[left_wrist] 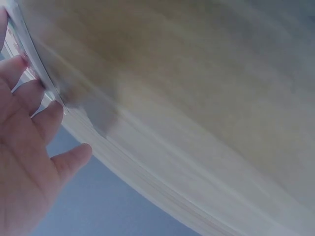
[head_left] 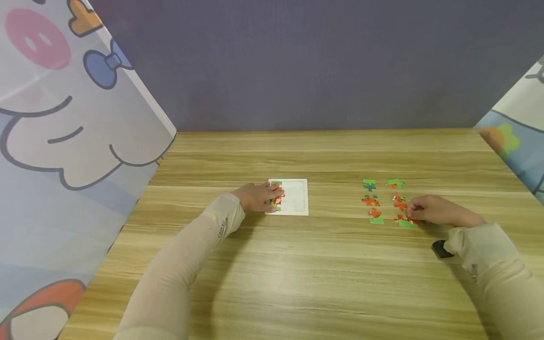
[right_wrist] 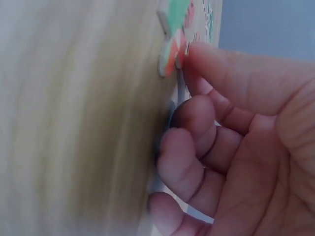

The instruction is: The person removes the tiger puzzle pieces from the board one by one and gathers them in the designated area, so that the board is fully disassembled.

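My left hand (head_left: 259,197) rests with spread fingers on the left side of a white puzzle tray (head_left: 295,213). Under those fingers, red and green puzzle pieces (head_left: 278,200) line the tray's left edge, partly hidden. In the left wrist view the fingers (left_wrist: 48,120) lie along the tray's rim. At the right, my right hand (head_left: 433,211) pinches the edge of a green and orange puzzle piece (head_left: 406,224) between thumb and forefinger, the other fingers curled. The right wrist view shows this piece (right_wrist: 171,51) at the thumb tip, low over the wood.
Loose puzzle pieces lie in two columns left of my right hand, among them a teal and green one (head_left: 369,185), an orange one (head_left: 370,201) and an orange and white one (head_left: 398,202). A grey panel (head_left: 323,66) rises behind the wooden table (head_left: 297,274).
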Demonstrator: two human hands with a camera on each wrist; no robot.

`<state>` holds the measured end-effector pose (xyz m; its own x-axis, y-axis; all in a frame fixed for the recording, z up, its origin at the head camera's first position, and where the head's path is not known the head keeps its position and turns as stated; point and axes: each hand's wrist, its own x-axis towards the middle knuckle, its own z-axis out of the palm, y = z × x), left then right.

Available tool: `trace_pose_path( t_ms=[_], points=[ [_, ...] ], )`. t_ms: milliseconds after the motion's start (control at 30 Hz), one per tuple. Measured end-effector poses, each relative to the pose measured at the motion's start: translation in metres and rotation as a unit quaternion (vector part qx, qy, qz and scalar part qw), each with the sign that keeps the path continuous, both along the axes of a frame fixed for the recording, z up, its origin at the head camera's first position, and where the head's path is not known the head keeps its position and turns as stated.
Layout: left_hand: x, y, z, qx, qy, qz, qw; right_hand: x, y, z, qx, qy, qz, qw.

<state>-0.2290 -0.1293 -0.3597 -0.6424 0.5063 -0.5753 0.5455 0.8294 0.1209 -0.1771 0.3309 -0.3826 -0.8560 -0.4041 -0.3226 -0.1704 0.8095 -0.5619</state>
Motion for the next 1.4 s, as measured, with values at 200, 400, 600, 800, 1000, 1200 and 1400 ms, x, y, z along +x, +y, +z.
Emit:
trace_pose_path(
  t_ms=[200, 400, 600, 800, 1000, 1200, 1400],
  points=[
    [0.002, 0.002, 0.000, 0.008, 0.001, -0.006, 1.0000, -0.002, -0.002, 0.006, 0.000, -0.020, -0.012, 0.9997],
    [0.004, 0.001, -0.001, 0.014, 0.006, -0.003, 0.9999, -0.006, -0.013, 0.017, 0.008, -0.008, -0.019, 0.9998],
    [0.008, 0.000, -0.001, 0.021, 0.029, -0.023, 0.9991, -0.014, -0.024, 0.019, -0.004, 0.014, -0.014, 0.9998],
    [0.022, -0.005, 0.002, 0.059, 0.027, -0.048, 0.9967, -0.022, -0.041, 0.021, -0.002, 0.044, -0.018, 0.9989],
    [0.033, -0.009, 0.002, 0.072, 0.036, -0.085, 0.9931, -0.028, -0.057, 0.022, -0.022, 0.069, -0.008, 0.9973],
    [0.036, -0.013, 0.002, 0.079, 0.029, -0.071, 0.9939, -0.038, -0.080, 0.024, -0.011, 0.085, 0.007, 0.9963],
    [0.037, -0.014, 0.003, 0.073, 0.030, -0.072, 0.9942, -0.044, -0.108, 0.030, 0.024, 0.093, 0.034, 0.9948]
  ],
)
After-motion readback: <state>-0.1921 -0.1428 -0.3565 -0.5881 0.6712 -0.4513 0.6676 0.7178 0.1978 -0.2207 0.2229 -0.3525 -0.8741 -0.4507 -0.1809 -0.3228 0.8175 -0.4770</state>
